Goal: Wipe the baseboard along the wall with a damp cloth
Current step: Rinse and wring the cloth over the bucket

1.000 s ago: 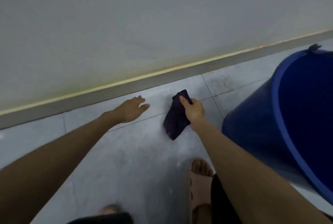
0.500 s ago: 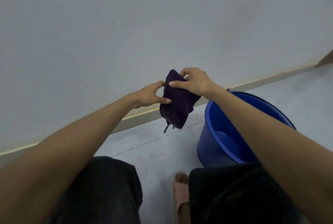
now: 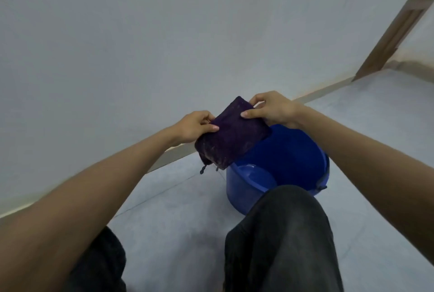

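Dark purple cloth [image 3: 231, 137] folded into a pad, pinched at its nine o'clock edge by left hand [image 3: 196, 126] and at one o'clock corner by right hand [image 3: 270, 109], over blue bucket [image 3: 291, 157]; likely soft, limp, wet-heavy, best gripped by folded edges.

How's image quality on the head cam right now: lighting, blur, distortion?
Head view: dim, flat light with a bluish cast, no glare and no hard shadows. Wide-angle bend shows in the baseboard, which slants across the frame. The dark purple cloth is soft but readable, held by the left hand and right hand. The blue bucket looks oversaturated inside.
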The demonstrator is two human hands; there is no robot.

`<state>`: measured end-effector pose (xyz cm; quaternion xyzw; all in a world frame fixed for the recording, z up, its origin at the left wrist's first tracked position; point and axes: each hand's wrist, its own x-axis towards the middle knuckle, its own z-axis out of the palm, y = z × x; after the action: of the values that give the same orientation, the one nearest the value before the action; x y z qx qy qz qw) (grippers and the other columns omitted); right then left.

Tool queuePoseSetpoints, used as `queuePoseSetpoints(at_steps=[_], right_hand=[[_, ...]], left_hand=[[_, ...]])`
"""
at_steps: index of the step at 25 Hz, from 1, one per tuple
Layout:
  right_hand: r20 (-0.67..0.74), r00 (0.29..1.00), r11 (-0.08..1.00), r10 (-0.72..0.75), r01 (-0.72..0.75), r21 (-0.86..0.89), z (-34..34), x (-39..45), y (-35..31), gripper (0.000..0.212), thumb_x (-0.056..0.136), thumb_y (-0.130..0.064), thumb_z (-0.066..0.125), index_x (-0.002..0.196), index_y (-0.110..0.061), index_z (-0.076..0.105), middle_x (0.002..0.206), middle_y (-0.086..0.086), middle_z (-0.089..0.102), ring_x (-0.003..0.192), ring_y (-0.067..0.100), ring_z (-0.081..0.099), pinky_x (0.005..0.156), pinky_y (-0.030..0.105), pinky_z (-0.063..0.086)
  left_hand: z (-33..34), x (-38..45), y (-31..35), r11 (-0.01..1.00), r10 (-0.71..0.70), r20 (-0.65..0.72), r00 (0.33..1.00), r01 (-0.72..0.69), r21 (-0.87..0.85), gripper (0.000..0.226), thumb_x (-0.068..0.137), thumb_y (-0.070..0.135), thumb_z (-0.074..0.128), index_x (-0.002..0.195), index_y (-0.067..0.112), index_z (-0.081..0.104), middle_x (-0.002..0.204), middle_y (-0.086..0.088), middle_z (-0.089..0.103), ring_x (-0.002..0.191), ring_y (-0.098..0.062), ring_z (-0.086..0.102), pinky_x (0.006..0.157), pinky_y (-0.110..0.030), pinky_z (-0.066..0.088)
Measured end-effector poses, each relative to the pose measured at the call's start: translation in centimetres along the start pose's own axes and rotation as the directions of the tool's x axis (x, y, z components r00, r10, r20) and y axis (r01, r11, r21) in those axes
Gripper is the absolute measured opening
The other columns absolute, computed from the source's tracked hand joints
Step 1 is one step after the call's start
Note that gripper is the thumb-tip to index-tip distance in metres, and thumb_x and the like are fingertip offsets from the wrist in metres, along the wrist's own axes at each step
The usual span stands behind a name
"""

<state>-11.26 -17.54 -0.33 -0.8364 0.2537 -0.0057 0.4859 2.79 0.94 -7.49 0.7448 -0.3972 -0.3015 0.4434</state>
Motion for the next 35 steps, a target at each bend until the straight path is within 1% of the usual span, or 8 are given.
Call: queuePoseSetpoints(at_steps=[6,9,13,15,18,22,29,35], right_hand=[[0.105,0.966,0.971,0.238,-0.237,-0.021,1.7,3.1,11.6,0.025,0.085,-0.018,0.075,0.097,0.004,0.071,0.095,0.016,0.072,0.085,0.026,0.069,0.075,0.037,0.06],[-0.006,0.972,0.968,0.235,-0.235,-0.093,4.4,4.0,15.7,0.023,0.086,-0.022,0.075,0.103,-0.007,0.073,0.107,0.007,0.069,0.1,0.023,0.064,0.091,0.037,0.054],[0.078,0.995,0.975,0.056,-0.038,-0.218,7.0,1.6,17.0,0.043,0.102,-0.043,0.043,0.087,-0.01,0.067,0.084,0.003,0.067,0.077,0.015,0.061,0.071,0.029,0.047],[0.155,0.986,0.961,0.061,-0.016,-0.276,7.6,0.6,17.3,0.055,0.103,-0.051,0.027,0.099,-0.013,0.067,0.094,0.002,0.069,0.087,0.016,0.062,0.081,0.032,0.044],[0.256,0.957,0.937,0.136,-0.04,-0.348,8.0,0.1,18.0,0.064,0.1,-0.06,0.019,0.148,-0.021,0.038,0.145,0.003,0.05,0.131,0.024,0.047,0.112,0.039,0.031],[0.152,0.984,0.942,0.094,-0.039,-0.333,7.7,0.5,17.5,0.073,0.098,-0.063,0.015,0.15,-0.015,0.035,0.152,0.005,0.041,0.14,0.027,0.036,0.115,0.041,0.025],[0.128,0.956,0.938,0.263,-0.222,-0.264,7.2,2.1,17.3,0.067,0.09,-0.07,0.04,0.109,-0.012,0.068,0.099,0.01,0.072,0.088,0.023,0.067,0.087,0.041,0.054],[0.038,0.968,0.969,0.248,-0.247,-0.024,5.6,2.0,15.8,0.04,0.081,-0.043,0.076,0.095,-0.007,0.064,0.096,0.013,0.071,0.085,0.026,0.067,0.08,0.042,0.056]], left_hand=[[6.4,2.9,-5.1,0.957,-0.255,0.22,0.942,0.212,0.199,0.018,0.093,0.024,0.051,0.1,0.01,0.061,0.101,-0.006,0.065,0.097,-0.021,0.061,0.088,-0.034,0.049],[8.5,3.4,-7.4,0.932,-0.262,0.108,0.959,0.222,0.288,0.018,0.091,0.024,0.055,0.107,0.017,0.053,0.118,-0.009,0.061,0.11,-0.024,0.058,0.096,-0.04,0.047],[9.4,2.8,-8.6,0.818,0.093,0.145,0.985,-0.159,0.553,0.056,0.092,0.019,0.054,0.143,0.025,0.031,0.155,-0.001,0.024,0.141,-0.02,0.023,0.114,-0.036,0.026],[9.3,2.5,-8.5,0.751,0.133,0.269,0.954,-0.274,0.6,0.058,0.095,0.015,0.045,0.147,0.025,0.023,0.159,0.004,0.014,0.146,-0.014,0.009,0.118,-0.035,0.015],[10.0,2.0,-8.2,0.751,0.081,0.274,0.958,-0.24,0.616,0.054,0.099,0.013,0.034,0.149,0.021,0.016,0.159,0.003,0.013,0.146,-0.013,0.006,0.119,-0.031,0.011],[10.2,2.1,-7.1,0.736,0.092,0.242,0.966,-0.23,0.637,0.049,0.1,0.016,0.03,0.148,0.019,0.022,0.158,-0.001,0.019,0.146,-0.015,0.01,0.119,-0.035,0.014],[9.4,3.6,-7.7,0.718,0.136,0.303,0.943,-0.305,0.626,0.047,0.099,0.027,0.034,0.145,0.019,0.029,0.154,0.001,0.03,0.144,-0.016,0.019,0.116,-0.03,0.016],[9.7,4.0,-8.4,0.827,0.095,0.266,0.959,-0.224,0.515,0.061,0.097,0.027,0.043,0.149,0.017,0.015,0.16,0.002,0.008,0.146,-0.012,0.001,0.119,-0.033,0.008]])
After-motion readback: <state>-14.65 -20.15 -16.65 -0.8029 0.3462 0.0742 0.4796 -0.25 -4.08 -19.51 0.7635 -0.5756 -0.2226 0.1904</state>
